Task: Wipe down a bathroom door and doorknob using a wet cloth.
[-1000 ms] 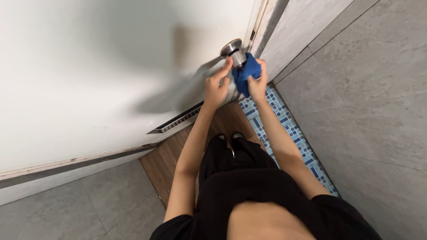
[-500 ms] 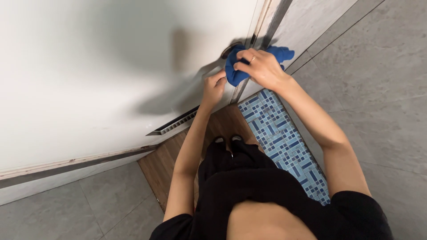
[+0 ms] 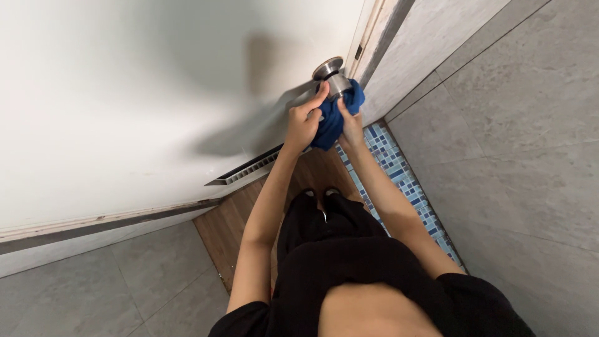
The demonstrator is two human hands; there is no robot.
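in the head view the right hand (image 3: 350,125) pinches a blue cloth (image 3: 332,125), bunched under the neck of the round metal door knob (image 3: 329,67) on the white door (image 3: 156,93), wrapping its underside. the left hand (image 3: 302,123) grips the cloth's other end, forefinger up against the knob, keeping it snug.

I am looking at a deep blue cloth (image 3: 331,125) against a silver, brushed-metal door knob (image 3: 329,70). The door (image 3: 156,93) is showing plain white. The floor tiles (image 3: 518,175) are showing mottled grey, a mosaic strip (image 3: 405,187) is showing blue and white squares, and the threshold (image 3: 249,212) brown woodgrain.
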